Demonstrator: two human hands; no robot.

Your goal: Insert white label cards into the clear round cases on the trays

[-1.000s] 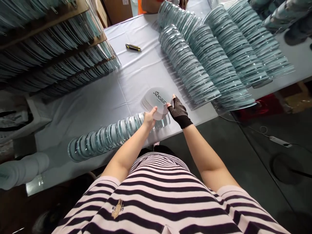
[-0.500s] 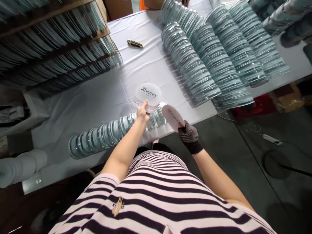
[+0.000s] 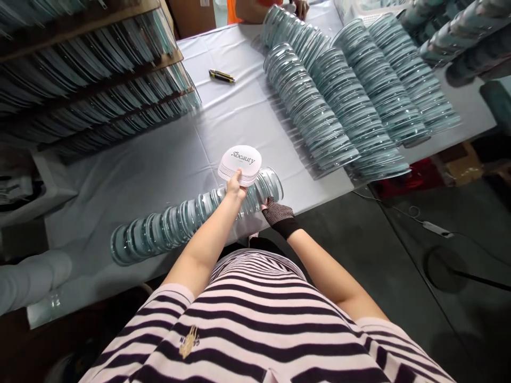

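Note:
My left hand [image 3: 235,187] holds a stack of round white labels [image 3: 240,162] printed "Sbeauty", just above the table. Below it a row of round glass discs [image 3: 175,221] stands on edge along the front of the white-covered table [image 3: 159,165]. My right hand [image 3: 277,214], in a black mesh fingerless glove, presses against the near side of that row close to its right end. Its fingertips are tucked among the discs and hidden. No single label shows in it.
Long leaning rows of glass discs [image 3: 319,117] fill the table's right half. A wooden rack with more discs [image 3: 80,80] stands at the left. A yellow-black utility knife [image 3: 221,76] lies at the back. Another person's arm [image 3: 259,8] is at the far end. A cable [image 3: 435,229] runs on the floor.
My right hand peeled one label off the stack, swung it down to the right, then moved in to the disc row, where the label is no longer visible. My left hand stayed.

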